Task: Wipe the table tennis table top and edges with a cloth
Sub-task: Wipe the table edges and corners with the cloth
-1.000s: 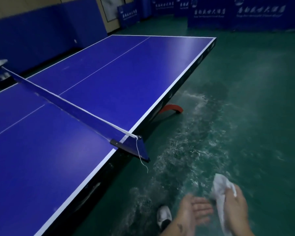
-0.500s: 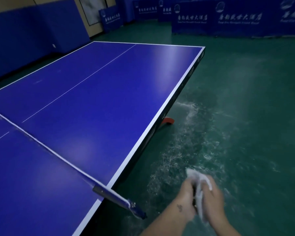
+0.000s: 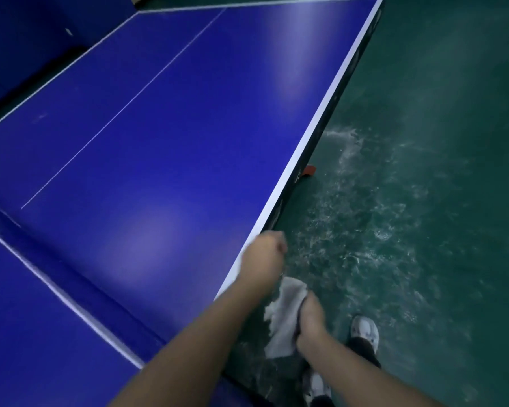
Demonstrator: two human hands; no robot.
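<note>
Fingers of my right hand (image 3: 310, 318) clutch the white cloth (image 3: 285, 312). My left hand (image 3: 265, 254) curls by the table tennis table (image 3: 159, 127) edge, grip unclear.

Left arm stretched out, left hand (image 3: 266, 254) balled into a fist right at the side edge of the blue worktop (image 3: 188, 127). Right hand (image 3: 310, 317) just off that edge, nearer the body, gripping a crumpled white cloth (image 3: 284, 315). Both forearms bare.
</note>
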